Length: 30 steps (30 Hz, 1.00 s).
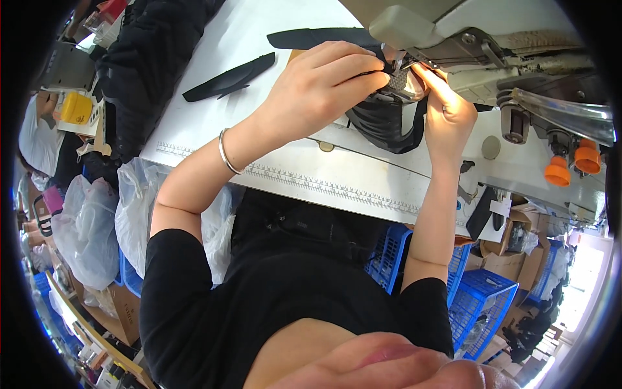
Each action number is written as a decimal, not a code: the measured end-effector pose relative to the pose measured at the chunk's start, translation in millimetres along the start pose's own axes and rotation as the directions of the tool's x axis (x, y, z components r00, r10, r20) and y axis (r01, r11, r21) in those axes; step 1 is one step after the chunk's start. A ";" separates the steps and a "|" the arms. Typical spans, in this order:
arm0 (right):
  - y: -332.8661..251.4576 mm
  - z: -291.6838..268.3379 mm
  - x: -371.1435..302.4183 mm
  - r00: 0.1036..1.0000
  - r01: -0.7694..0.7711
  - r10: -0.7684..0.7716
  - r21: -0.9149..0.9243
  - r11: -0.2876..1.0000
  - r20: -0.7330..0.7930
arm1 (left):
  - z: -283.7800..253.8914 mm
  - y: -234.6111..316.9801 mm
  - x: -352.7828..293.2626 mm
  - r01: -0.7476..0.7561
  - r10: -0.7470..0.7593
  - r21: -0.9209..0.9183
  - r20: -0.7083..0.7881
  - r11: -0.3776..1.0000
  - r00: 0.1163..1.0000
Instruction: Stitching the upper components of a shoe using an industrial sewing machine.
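A black fabric piece [387,126] lies under the needle area of a sewing machine [447,55], its loose part drooping in a curve toward me. My left hand [327,87], with a metal bangle on its wrist, pinches the fabric's edge just left of the lit presser foot [408,84]. On the other side, my right hand [450,110] has its fingers closed and pressed at the fabric close beside the foot. Its fingertips are partly hidden by the machine. Two flat black cut pieces, one [230,78] at the left and one [317,37] farther back, lie on the white table [220,123].
A ruler strip [324,185] runs along the table's front edge. Dark fabric [146,71] is heaped at the left. Orange knobs [557,172] hang from the machine at the right. Plastic bags [87,227] and blue crates [483,305] stand below the table.
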State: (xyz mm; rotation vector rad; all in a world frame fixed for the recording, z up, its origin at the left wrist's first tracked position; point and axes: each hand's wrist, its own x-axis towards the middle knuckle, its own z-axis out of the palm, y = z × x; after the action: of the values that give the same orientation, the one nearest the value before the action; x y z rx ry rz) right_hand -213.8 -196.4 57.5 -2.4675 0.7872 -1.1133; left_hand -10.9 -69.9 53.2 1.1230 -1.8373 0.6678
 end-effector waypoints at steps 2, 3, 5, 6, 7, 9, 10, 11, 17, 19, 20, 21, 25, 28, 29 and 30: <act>4.8 1.2 -1.0 1.000 0.015 -0.015 -0.022 1.000 -0.013 | 0.5 0.3 -1.4 0.001 -0.001 0.013 0.003 1.000 1.000; 5.3 1.5 -1.7 1.000 0.011 -0.011 -0.023 1.000 -0.013 | 0.7 0.6 -2.0 0.003 -0.003 0.030 0.005 1.000 1.000; 5.9 2.3 -1.5 0.999 0.032 -0.034 -0.063 0.998 -0.034 | 0.5 0.6 -1.0 -0.001 0.001 0.035 0.005 0.999 1.000; 7.1 2.4 -1.7 0.999 0.030 -0.033 -0.064 0.997 -0.034 | 0.5 0.6 -0.7 -0.004 0.003 0.041 0.006 0.999 1.000; 8.8 2.2 -1.9 0.999 0.035 -0.037 -0.058 0.998 -0.034 | 0.8 0.5 -0.6 -0.004 0.004 0.040 0.005 0.999 1.000; 10.9 2.9 -1.8 0.999 0.040 -0.042 -0.054 0.998 -0.034 | 1.5 -0.6 -0.5 -0.028 0.028 0.050 0.001 0.998 1.000; 11.4 4.0 -1.7 0.998 0.039 -0.041 -0.047 0.998 -0.041 | 1.1 -0.5 -0.3 -0.026 0.026 0.051 0.001 0.998 1.000; 11.8 5.0 -1.5 0.998 0.038 -0.040 -0.040 0.998 -0.048 | 0.4 -0.5 0.2 -0.033 0.033 0.057 0.001 0.998 0.999; 23.5 8.6 -0.9 0.997 -0.075 0.076 0.029 0.997 -0.027 | 2.4 1.0 3.1 -0.088 0.090 0.082 -0.026 0.993 0.996; 27.1 11.5 -0.2 0.997 -0.059 0.063 0.078 0.995 -0.051 | 3.3 3.5 4.7 -0.100 0.104 0.094 -0.035 0.991 0.994; 28.5 12.5 -0.1 0.996 -0.040 0.049 0.125 0.991 -0.074 | 3.8 4.5 5.0 -0.099 0.104 0.104 -0.043 0.990 0.994; 30.0 12.8 -0.4 0.996 -0.041 0.051 0.126 0.991 -0.075 | 4.2 5.4 5.1 -0.098 0.105 0.115 -0.051 0.989 0.993; 24.5 13.8 2.4 0.994 -0.057 0.077 0.238 0.970 -0.075 | 6.8 7.9 5.2 -0.088 0.097 0.145 -0.055 0.986 0.994; 27.3 15.6 3.1 0.992 -0.035 0.062 0.238 0.971 -0.107 | 7.6 8.9 5.2 -0.074 0.085 0.145 -0.072 0.987 0.994; 28.7 16.1 2.8 0.992 -0.036 0.062 0.226 0.973 -0.108 | 7.5 9.1 5.0 -0.072 0.084 0.153 -0.073 0.986 0.994; 27.7 15.5 2.0 0.992 -0.038 0.064 0.226 0.973 -0.108 | 7.5 9.2 4.7 -0.069 0.082 0.160 -0.075 0.985 0.994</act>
State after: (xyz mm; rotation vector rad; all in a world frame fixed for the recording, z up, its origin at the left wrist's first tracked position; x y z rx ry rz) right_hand -210.7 -218.7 35.1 -2.2024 0.7101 -1.2605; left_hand -23.1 -73.7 53.6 1.1146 -1.7900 0.9035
